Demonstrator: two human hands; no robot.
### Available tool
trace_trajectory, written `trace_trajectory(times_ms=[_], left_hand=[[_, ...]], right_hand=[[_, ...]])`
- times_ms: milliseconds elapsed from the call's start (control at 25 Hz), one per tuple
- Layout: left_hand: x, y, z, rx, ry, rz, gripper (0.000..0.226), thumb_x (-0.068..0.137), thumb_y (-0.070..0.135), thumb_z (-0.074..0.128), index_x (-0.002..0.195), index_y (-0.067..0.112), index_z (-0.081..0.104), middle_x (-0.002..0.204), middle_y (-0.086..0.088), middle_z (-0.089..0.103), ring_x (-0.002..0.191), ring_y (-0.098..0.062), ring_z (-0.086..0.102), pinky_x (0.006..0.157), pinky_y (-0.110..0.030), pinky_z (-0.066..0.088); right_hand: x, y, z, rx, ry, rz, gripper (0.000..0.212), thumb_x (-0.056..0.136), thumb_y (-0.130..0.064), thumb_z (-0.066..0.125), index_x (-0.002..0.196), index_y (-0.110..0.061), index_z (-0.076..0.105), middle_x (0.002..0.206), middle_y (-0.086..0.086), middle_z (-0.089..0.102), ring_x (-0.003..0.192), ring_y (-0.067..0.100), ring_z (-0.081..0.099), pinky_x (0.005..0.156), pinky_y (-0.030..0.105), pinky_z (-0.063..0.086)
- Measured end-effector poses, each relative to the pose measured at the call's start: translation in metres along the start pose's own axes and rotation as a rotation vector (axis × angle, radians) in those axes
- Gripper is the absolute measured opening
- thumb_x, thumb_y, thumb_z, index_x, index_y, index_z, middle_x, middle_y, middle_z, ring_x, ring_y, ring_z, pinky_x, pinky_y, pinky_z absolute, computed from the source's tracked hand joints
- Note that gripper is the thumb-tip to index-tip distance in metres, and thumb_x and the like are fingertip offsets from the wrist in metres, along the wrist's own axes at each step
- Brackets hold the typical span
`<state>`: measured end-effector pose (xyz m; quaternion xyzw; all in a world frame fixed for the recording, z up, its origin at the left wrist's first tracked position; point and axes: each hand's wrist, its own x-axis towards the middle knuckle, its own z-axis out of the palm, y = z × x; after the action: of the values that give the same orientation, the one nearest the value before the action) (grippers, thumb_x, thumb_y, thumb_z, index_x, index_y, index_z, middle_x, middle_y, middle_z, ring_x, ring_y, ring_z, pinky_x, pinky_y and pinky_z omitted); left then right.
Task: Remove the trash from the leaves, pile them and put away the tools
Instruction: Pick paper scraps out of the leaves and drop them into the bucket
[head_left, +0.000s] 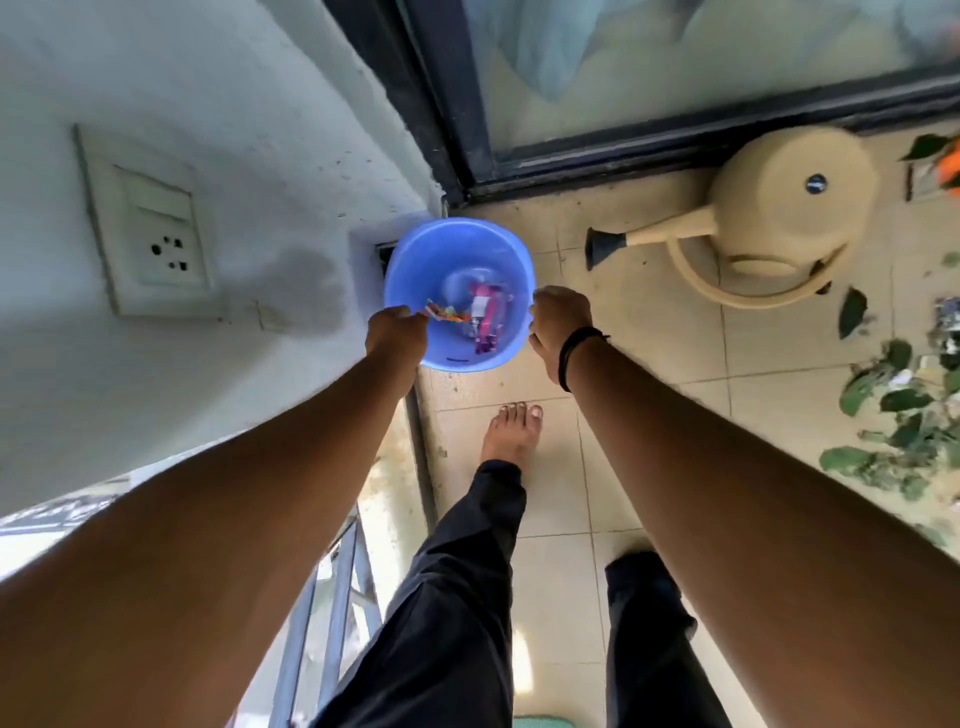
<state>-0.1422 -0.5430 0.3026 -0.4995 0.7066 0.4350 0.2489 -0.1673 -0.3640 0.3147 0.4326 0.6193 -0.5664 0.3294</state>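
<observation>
Both hands are on the blue bucket (460, 293) right now: the left hand (396, 332) is curled over the near-left rim and the right hand (558, 319) is clamped on the right edge, so it's a proper two-handed carry. The bucket hangs above the tiled floor (649, 364) by the white wall (208, 130), and the trash (483, 317) (colourful wrappers, looks like) sits in the bottom. I'd say the step here is getting the bucket parked in that corner, so keep it level so nothing tips out, lower it straight down and don't let go until the base is flat on the tile. The leaves (898, 410) are scattered well off to the right, not really piled yet, and the beige watering can (769, 208) sits on the far side by the glass door, likely one of the tools left to put away.
</observation>
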Motion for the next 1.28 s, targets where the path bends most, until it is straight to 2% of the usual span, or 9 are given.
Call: trace_trajectory(times_ms=[120, 240, 360, 440, 560, 800, 1000, 1120, 1280], left_hand=[[-0.041, -0.006, 0.034, 0.040, -0.124, -0.063, 0.014, 0.101, 0.020, 0.055, 0.094, 0.015, 0.067, 0.089, -0.007, 0.064, 0.062, -0.018, 0.053, 0.062, -0.028, 0.044], [-0.094, -0.020, 0.091, 0.174, -0.292, -0.126, 0.027, 0.105, 0.022, 0.049, 0.079, 0.018, 0.054, 0.084, -0.004, 0.061, 0.068, -0.017, 0.056, 0.072, -0.030, 0.042], [-0.142, -0.051, 0.159, 0.310, -0.411, -0.050, 0.024, 0.101, 0.024, 0.061, 0.078, 0.016, 0.058, 0.077, -0.007, 0.061, 0.059, -0.017, 0.055, 0.057, -0.024, 0.042], [-0.182, -0.064, 0.209, 0.378, -0.517, -0.023, 0.020, 0.099, 0.026, 0.064, 0.081, 0.019, 0.060, 0.075, -0.006, 0.060, 0.055, -0.014, 0.053, 0.051, -0.019, 0.036], [-0.244, -0.071, 0.274, 0.524, -0.609, 0.034, 0.016, 0.099, 0.027, 0.065, 0.087, 0.017, 0.064, 0.083, -0.007, 0.064, 0.074, -0.022, 0.058, 0.061, -0.025, 0.037], [-0.330, -0.078, 0.411, 0.827, -0.734, 0.317, 0.037, 0.074, 0.037, 0.072, 0.100, 0.011, 0.073, 0.074, -0.006, 0.067, 0.060, -0.018, 0.059, 0.054, -0.021, 0.039], [-0.338, -0.092, 0.514, 1.142, -0.782, 0.638, 0.030, 0.069, 0.058, 0.059, 0.081, 0.034, 0.073, 0.086, 0.007, 0.073, 0.095, -0.024, 0.068, 0.092, -0.041, 0.053], [-0.339, -0.095, 0.570, 1.318, -0.860, 0.769, 0.008, 0.091, 0.032, 0.065, 0.095, 0.029, 0.071, 0.094, 0.010, 0.070, 0.095, -0.013, 0.065, 0.077, -0.024, 0.045], [-0.280, -0.093, 0.650, 1.504, -0.854, 1.093, 0.010, 0.092, 0.023, 0.066, 0.101, 0.021, 0.072, 0.104, 0.002, 0.074, 0.096, -0.018, 0.068, 0.084, -0.033, 0.055]], right_hand=[[-0.020, 0.029, -0.062, 0.191, -0.038, 0.095, 0.034, 0.106, -0.015, 0.040, 0.136, -0.004, 0.052, 0.135, 0.023, 0.060, 0.107, 0.038, 0.063, 0.103, 0.042, 0.045], [-0.039, 0.077, -0.141, 0.359, -0.013, 0.246, 0.034, 0.108, -0.014, 0.036, 0.135, -0.002, 0.052, 0.130, 0.024, 0.062, 0.100, 0.034, 0.062, 0.089, 0.042, 0.053], [-0.051, 0.136, -0.229, 0.445, 0.089, 0.303, 0.025, 0.107, -0.017, 0.042, 0.121, -0.003, 0.057, 0.122, 0.025, 0.065, 0.094, 0.031, 0.061, 0.067, 0.033, 0.051], [-0.066, 0.177, -0.287, 0.492, 0.143, 0.333, 0.021, 0.106, -0.020, 0.045, 0.112, -0.005, 0.058, 0.110, 0.020, 0.067, 0.087, 0.029, 0.063, 0.065, 0.032, 0.051], [-0.088, 0.223, -0.367, 0.574, 0.183, 0.309, 0.018, 0.105, -0.022, 0.049, 0.108, -0.009, 0.061, 0.096, 0.013, 0.068, 0.074, 0.026, 0.063, 0.062, 0.029, 0.051], [-0.107, 0.291, -0.525, 0.594, 0.337, 0.219, 0.013, 0.102, -0.014, 0.053, 0.097, -0.008, 0.062, 0.081, 0.013, 0.067, 0.066, 0.026, 0.059, 0.063, 0.032, 0.049], [-0.072, 0.342, -0.569, 0.641, 0.476, 0.251, 0.011, 0.100, -0.015, 0.058, 0.093, -0.012, 0.066, 0.088, 0.015, 0.069, 0.072, 0.027, 0.062, 0.068, 0.037, 0.053], [-0.019, 0.364, -0.586, 0.567, 0.548, 0.209, 0.008, 0.095, -0.019, 0.063, 0.097, -0.015, 0.070, 0.092, 0.008, 0.074, 0.079, 0.027, 0.069, 0.076, 0.041, 0.059], [0.076, 0.385, -0.625, 0.221, 0.603, 0.142, 0.022, 0.095, -0.018, 0.064, 0.115, -0.013, 0.068, 0.107, 0.005, 0.071, 0.099, 0.025, 0.065, 0.078, 0.023, 0.042]])
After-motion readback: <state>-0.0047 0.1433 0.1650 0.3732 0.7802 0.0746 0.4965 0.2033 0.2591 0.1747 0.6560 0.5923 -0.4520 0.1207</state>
